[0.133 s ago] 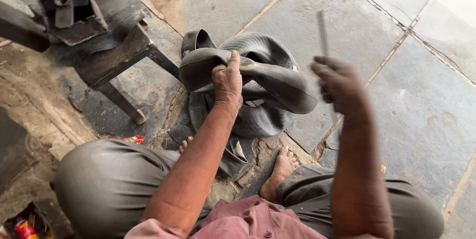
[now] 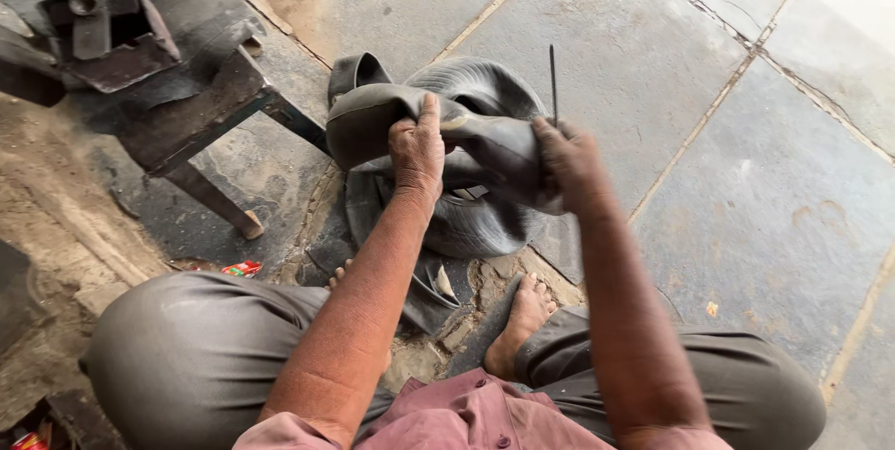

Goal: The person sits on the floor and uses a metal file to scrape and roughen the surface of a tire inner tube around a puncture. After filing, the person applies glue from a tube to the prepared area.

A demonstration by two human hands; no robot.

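1. Far left, a rusty metal press (image 2: 98,26) sits on a dark stool-like stand (image 2: 200,110) with angled legs, well apart from the hands. A small red wrapper (image 2: 242,269) lies on the ground near the person's knee.
2. The left hand (image 2: 417,153) is clamped over a fold of the black rubber inner tube (image 2: 373,119), fingers curled around the top and pressing it down. The rest of the tube is heaped on the stone floor (image 2: 653,86) just ahead of the bare feet (image 2: 522,315).
3. The right hand (image 2: 571,163) is closed around a thin metal rod (image 2: 553,84) that stands nearly upright, its lower end hidden by the fingers, right against the same fold of tube.
4. The two hands are near each other, both on the tube.
5. To my eye, the risk is the rod: its hidden tip is close to the rubber and to the left-hand fingers, so a slip could pierce the tube or jab the hand.
6. The fold looks springy; a loosened left grip could let it snap open and knock the rod aside.
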